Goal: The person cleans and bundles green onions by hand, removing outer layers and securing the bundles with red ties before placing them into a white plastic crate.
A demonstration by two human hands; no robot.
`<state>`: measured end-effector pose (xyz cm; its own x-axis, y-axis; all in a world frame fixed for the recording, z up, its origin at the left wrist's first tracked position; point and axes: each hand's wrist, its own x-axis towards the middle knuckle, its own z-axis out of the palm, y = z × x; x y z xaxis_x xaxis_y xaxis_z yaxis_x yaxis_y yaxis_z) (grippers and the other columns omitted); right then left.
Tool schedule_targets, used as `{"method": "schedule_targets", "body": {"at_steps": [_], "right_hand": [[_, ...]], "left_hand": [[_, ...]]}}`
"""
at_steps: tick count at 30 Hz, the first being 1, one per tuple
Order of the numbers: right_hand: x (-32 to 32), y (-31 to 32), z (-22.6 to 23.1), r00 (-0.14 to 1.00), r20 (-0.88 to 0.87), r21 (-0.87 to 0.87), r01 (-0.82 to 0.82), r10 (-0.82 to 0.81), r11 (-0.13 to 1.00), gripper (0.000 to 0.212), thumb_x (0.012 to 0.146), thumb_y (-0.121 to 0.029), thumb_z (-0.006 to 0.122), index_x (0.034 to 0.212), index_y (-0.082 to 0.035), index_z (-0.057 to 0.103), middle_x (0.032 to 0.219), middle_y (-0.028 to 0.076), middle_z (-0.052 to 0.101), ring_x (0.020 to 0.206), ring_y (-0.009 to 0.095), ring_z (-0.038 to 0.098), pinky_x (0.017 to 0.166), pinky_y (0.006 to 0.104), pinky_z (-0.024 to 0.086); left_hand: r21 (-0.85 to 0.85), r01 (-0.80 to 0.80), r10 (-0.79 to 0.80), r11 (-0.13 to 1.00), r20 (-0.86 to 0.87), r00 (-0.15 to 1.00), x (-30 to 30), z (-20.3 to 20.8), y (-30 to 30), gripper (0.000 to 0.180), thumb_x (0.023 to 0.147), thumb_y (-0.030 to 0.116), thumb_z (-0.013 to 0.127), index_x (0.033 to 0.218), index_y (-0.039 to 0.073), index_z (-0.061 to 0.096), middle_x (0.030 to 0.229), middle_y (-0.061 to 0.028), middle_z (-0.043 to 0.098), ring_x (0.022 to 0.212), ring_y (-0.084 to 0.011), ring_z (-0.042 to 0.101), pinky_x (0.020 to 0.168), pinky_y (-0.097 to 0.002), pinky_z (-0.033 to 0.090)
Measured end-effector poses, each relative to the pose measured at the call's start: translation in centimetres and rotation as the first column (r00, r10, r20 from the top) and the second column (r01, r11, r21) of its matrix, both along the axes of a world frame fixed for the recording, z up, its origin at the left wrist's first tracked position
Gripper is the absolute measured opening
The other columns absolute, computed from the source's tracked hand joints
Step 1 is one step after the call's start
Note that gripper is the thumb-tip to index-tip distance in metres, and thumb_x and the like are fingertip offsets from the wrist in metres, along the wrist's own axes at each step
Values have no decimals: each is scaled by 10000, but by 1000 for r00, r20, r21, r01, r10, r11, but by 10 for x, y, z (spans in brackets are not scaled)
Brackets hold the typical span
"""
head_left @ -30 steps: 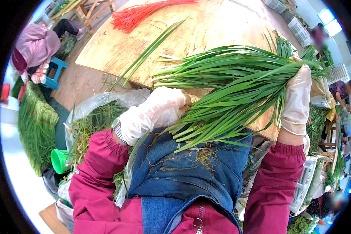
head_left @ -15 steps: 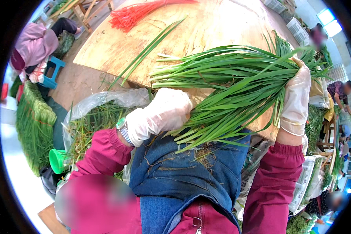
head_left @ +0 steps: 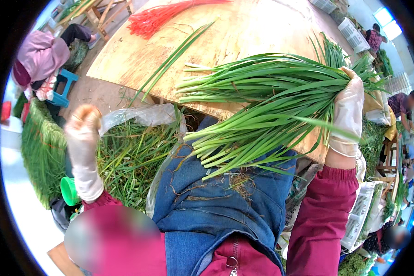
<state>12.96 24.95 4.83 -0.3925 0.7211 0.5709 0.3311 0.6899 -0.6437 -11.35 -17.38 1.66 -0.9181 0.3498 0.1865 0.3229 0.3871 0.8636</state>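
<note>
Biggest first: pale wooden worktop (head_left: 244, 32), near edge running past the person's lap. Bunch of green stalks (head_left: 271, 85) lies across that edge, pale stem ends left, leafy ends right, split into two fans: upper on the wood, lower sticking out above the lap, can't tell if it touches. Lap is under blue denim (head_left: 216, 200). Clear plastic bag (head_left: 135, 116) left of it, full of loose green leaves (head_left: 133, 156); stack of green bundles (head_left: 43, 152) further left. Hands, both gloved: right hand (head_left: 347, 108) is closed round the leafy end of the bunch, thumb on top, can't tell how much of the upper fan is in the grip. Left hand (head_left: 83, 131) is raised by the left side of the bag, well apart from the bunch, fingers curled; can't tell how tightly or if anything is pinched. Smaller stuff: red strips (head_left: 154, 20) at the far side, a few loose long leaves (head_left: 177, 55) over the worktop's left edge, brown scraps (head_left: 241, 184) on the denim. Handling, my take: grip snug at the leafy end, no crushing, or blades bruise; stem ends fanned so single stalks stay reachable; any pull along the stalk, not across; lower fan clear of the scraps
</note>
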Motion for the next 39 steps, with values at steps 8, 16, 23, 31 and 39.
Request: {"method": "schedule_targets", "body": {"at_steps": [8, 16, 23, 31, 39], "right_hand": [[5, 12, -8, 992, 116, 65, 34, -41, 997, 266, 800, -1, 400, 1041, 4, 512, 904, 170, 568, 841, 258, 555, 767, 315, 439], [5, 0, -5, 983, 176, 270, 1, -50, 963, 257, 813, 1, 376, 1038, 1, 500, 914, 169, 543, 853, 270, 529, 781, 318, 421], [2, -8, -2, 1000, 1, -9, -21, 21, 1000, 252, 828, -8, 369, 1044, 4, 499, 916, 165, 546, 854, 252, 530, 778, 309, 421], [3, -13, -2, 998, -58, 3, -12, 12, 1000, 280, 898, -187, 342, 1032, -19, 521, 865, 67, 569, 739, 153, 535, 696, 258, 443], [0, 8, -1, 992, 24, -163, 123, -120, 979, 268, 856, -90, 365, 1045, 7, 529, 870, 95, 581, 718, 158, 541, 678, 267, 454]], "left_hand": [[-160, 403, -433, 901, -381, 817, 111, -30, 61, 196, 684, -36, 638, 863, 38, 609, 750, -110, 606, 661, -244, 596, 598, -308, 479], [-360, 344, -478, 867, -405, 780, 154, -58, 137, 191, 650, 102, 668, 805, 65, 561, 681, -86, 526, 595, -266, 542, 524, -362, 437], [-53, 482, -485, 875, -101, 869, 144, -50, 138, 95, 663, 65, 677, 688, 34, 591, 634, -99, 573, 573, -231, 564, 530, -311, 440], [751, 403, -846, 524, 403, 350, 116, 23, 115, 171, 679, 141, 669, 657, 3, 571, 605, -87, 575, 428, -136, 480, 389, -267, 397], [-802, -90, -287, 591, -313, 905, 59, -30, -11, 128, 760, 106, 574, 823, 5, 619, 785, -140, 599, 762, -259, 579, 684, -328, 464]]}}
